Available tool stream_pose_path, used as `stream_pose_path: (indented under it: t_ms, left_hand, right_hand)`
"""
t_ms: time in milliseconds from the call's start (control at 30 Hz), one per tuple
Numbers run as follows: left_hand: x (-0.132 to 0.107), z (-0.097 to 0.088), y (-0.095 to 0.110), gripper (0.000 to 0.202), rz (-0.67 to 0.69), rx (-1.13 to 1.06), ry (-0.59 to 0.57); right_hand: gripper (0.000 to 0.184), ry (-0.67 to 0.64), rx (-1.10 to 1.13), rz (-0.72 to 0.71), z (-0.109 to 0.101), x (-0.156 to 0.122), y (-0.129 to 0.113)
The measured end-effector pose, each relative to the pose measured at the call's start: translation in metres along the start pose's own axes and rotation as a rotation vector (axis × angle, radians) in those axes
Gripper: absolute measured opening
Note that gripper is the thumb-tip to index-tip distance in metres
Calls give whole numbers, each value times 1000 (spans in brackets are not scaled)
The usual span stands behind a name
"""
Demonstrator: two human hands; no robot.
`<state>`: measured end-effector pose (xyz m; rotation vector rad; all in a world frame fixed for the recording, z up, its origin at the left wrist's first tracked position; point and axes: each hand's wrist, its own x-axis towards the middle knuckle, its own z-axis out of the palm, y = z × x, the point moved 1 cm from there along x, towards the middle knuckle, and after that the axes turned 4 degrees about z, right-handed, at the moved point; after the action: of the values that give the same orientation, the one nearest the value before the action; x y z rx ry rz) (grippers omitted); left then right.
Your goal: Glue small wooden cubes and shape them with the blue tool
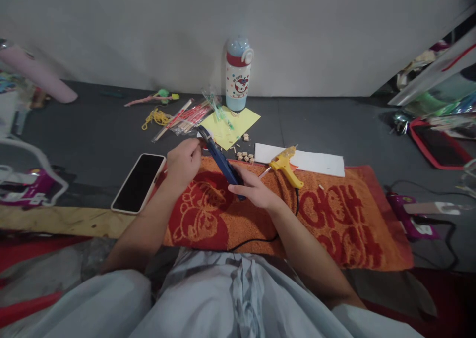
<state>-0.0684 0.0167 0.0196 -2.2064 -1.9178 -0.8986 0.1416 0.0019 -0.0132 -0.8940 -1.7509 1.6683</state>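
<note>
My right hand [252, 188] grips the blue handles of a cutter [220, 159], which points up and left over an orange and red towel [334, 214]. My left hand [184, 160] is curled in a pinch at the cutter's tip, holding something too small to make out. Small wooden bits [244, 155] lie scattered just beyond the cutter. A yellow glue gun [285, 165] rests on the towel to the right of my right hand, its black cord trailing toward me.
A phone [138, 182] lies face up left of the towel. Behind are a yellow paper sheet [230, 124], packets of red sticks [188, 117], a blue and red bottle [238, 75], a white strip [316, 160]. A wooden plank [63, 221] lies at left, clutter at both sides.
</note>
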Motion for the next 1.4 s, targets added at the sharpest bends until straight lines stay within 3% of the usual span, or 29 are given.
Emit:
stream_pose_path:
  t_ms: [100, 267, 333, 467, 567, 667, 833, 1067, 1400]
  left_hand:
    - [-1, 1, 2, 21, 21, 40, 25]
    - [-5, -3, 15, 22, 73, -9, 179]
    - [-7, -1, 19, 26, 49, -131, 75]
    - [-11, 14, 26, 40, -85, -538, -245]
    - [-14, 26, 30, 48, -157, -920, -363]
    - [-18, 34, 35, 55, -225, -1152, -410]
    - [-23, 39, 41, 52, -268, -1303, -322]
    - [-29, 43, 42, 51, -320, -1332, -220]
    - [-28, 43, 43, 54, -376, -1340, -240]
  right_hand:
    - [69, 25, -20, -15, 1, 2, 3]
    - [69, 121, 39, -26, 6, 6, 11]
    - [69, 166, 51, -34, 7, 7, 13]
    - [72, 188, 44, -72, 7, 7, 13]
    - [73, 180, 33, -105, 7, 7, 13]
    - [72, 156, 29, -146, 8, 7, 14]
    - [73, 130, 31, -159, 10, 9, 18]
    - [71, 124, 32, -162, 10, 9, 18]
    - [74, 98, 84, -113, 8, 10, 13]
